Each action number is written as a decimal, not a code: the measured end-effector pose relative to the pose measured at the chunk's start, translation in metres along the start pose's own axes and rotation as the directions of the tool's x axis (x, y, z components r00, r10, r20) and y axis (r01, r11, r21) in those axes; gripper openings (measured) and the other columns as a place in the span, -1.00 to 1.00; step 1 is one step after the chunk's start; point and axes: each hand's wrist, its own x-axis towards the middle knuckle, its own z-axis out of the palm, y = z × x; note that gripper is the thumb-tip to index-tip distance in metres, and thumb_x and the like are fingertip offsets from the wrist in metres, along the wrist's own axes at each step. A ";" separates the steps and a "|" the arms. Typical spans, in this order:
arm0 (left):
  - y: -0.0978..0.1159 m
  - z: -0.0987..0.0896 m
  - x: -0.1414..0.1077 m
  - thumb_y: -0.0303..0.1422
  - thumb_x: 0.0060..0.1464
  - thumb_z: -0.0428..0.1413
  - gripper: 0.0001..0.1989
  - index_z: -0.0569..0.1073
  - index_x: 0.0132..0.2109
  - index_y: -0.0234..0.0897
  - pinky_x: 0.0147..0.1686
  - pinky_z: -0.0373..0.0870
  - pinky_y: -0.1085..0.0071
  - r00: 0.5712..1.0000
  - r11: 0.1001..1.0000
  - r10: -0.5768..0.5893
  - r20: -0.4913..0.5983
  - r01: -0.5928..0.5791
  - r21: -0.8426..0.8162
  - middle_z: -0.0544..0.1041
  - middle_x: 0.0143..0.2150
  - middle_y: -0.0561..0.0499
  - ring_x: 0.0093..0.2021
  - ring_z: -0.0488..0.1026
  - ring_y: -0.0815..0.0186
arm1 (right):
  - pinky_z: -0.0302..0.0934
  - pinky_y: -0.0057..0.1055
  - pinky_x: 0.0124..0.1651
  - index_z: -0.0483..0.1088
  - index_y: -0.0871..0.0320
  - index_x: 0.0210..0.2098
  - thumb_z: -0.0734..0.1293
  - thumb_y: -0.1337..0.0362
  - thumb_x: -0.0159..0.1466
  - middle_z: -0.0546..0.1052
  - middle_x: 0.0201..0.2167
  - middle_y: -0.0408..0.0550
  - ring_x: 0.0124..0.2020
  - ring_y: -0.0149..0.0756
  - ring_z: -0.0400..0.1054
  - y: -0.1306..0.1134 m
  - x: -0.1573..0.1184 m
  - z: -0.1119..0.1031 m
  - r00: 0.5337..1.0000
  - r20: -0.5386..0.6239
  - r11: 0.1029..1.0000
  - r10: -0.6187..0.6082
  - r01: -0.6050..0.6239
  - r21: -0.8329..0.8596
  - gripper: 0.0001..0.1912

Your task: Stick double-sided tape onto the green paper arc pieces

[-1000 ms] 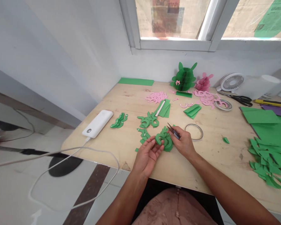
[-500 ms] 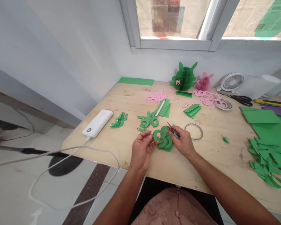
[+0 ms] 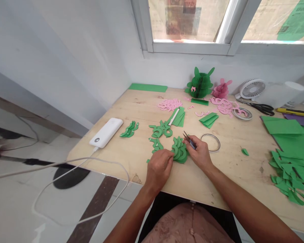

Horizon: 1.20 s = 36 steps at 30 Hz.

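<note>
A fanned cluster of curved green paper pieces [image 3: 179, 152] lies near the table's front edge. My left hand [image 3: 160, 165] is closed at its left side, knuckles up; the fingertips are mostly hidden, so what they pinch cannot be made out. On the right side of the cluster, my right hand [image 3: 199, 152] holds small pointed scissors [image 3: 189, 140], tips pointing up and away from me. Just beyond my left hand lie small green pieces with white strips [image 3: 156, 144]. Farther back is a pile of green curled cutouts [image 3: 160, 130].
A roll of tape [image 3: 210, 142] lies right of my right hand. A white power bank [image 3: 106, 132] with a cable is at the left. Green scraps [image 3: 290, 177] lie at the right. Green [image 3: 201, 86] and pink paper figures [image 3: 221, 89] stand at the back.
My left hand has turned palm down and closed at the cluster's left side. The ring-shaped piece it touched is no longer visible there. Small green pieces show beyond it. My right hand barely moved.
</note>
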 end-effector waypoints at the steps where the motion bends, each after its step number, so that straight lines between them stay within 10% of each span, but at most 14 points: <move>1: -0.004 -0.006 -0.001 -0.45 0.12 -0.02 -0.87 0.42 -0.24 -0.25 -0.20 0.39 0.34 0.999 0.999 -0.034 -0.042 0.036 0.037 0.53 -0.30 -0.04 -0.23 0.47 0.26 | 0.27 -0.44 -0.29 0.43 0.17 -0.28 0.25 0.23 0.18 0.46 -0.54 -0.15 -0.39 -0.28 0.41 0.000 0.000 0.000 1.000 -0.002 1.000 0.001 -0.001 0.000 -0.81; 4: -0.017 -0.024 -0.005 -0.41 0.12 0.01 -0.90 0.42 -0.25 -0.25 -0.22 0.36 0.32 0.988 0.971 -0.124 -0.095 0.140 0.194 0.52 -0.33 -0.03 -0.25 0.46 0.24 | 0.27 -0.44 -0.30 0.43 0.16 -0.30 0.25 0.23 0.18 0.46 -0.54 -0.14 -0.38 -0.27 0.40 0.000 -0.001 0.000 1.000 -0.002 1.000 -0.006 0.006 -0.004 -0.82; 9: -0.031 -0.035 -0.013 -0.38 0.02 0.11 -0.86 0.44 -0.22 -0.25 -0.28 0.30 0.27 0.976 0.898 -0.186 0.110 0.124 0.423 0.51 -0.30 -0.05 -0.26 0.42 0.16 | 0.27 -0.44 -0.30 0.43 0.16 -0.33 0.25 0.22 0.18 0.46 -0.54 -0.14 -0.39 -0.28 0.40 0.000 -0.001 0.002 1.000 0.012 1.000 -0.002 0.002 -0.003 -0.83; 17: -0.031 -0.031 -0.013 -0.42 0.02 0.10 -0.98 0.42 -0.36 -0.23 -0.30 0.26 0.29 0.963 0.891 -0.194 0.187 0.093 0.445 0.48 -0.34 -0.04 -0.28 0.40 0.19 | 0.27 -0.43 -0.29 0.43 0.15 -0.30 0.25 0.23 0.18 0.46 -0.54 -0.15 -0.38 -0.27 0.40 -0.001 -0.001 0.001 1.000 0.005 1.000 -0.001 0.001 -0.008 -0.82; 27: -0.031 -0.033 -0.018 -0.38 0.13 -0.03 -0.83 0.41 -0.37 -0.25 -0.28 0.29 0.32 0.982 0.931 -0.188 -0.027 0.187 0.314 0.50 -0.43 -0.01 -0.35 0.43 0.24 | 0.27 -0.44 -0.27 0.43 0.15 -0.35 0.25 0.23 0.17 0.46 -0.54 -0.14 -0.37 -0.28 0.40 0.000 -0.001 0.002 1.000 0.013 1.000 0.008 -0.008 0.009 -0.84; 31: -0.028 -0.037 -0.015 -0.33 0.09 0.02 -0.86 0.43 -0.35 -0.24 -0.29 0.33 0.38 0.920 0.922 -0.358 -0.160 0.375 0.099 0.52 -0.41 0.02 -0.39 0.44 0.30 | 0.27 -0.44 -0.30 0.44 0.15 -0.33 0.25 0.21 0.17 0.47 -0.55 -0.15 -0.39 -0.28 0.39 0.000 -0.001 0.001 1.000 0.011 1.000 0.010 -0.010 -0.004 -0.82; 36: -0.030 -0.036 -0.008 -0.22 -0.01 0.11 -0.80 0.45 -0.34 -0.28 -0.39 0.37 0.42 0.742 0.734 -0.656 -0.139 0.585 -0.346 0.52 -0.45 0.03 -0.45 0.45 0.32 | 0.26 -0.44 -0.32 0.45 0.15 -0.31 0.25 0.22 0.17 0.49 -0.52 -0.13 -0.40 -0.28 0.39 -0.001 -0.001 0.001 1.000 0.011 1.000 -0.006 0.006 -0.011 -0.81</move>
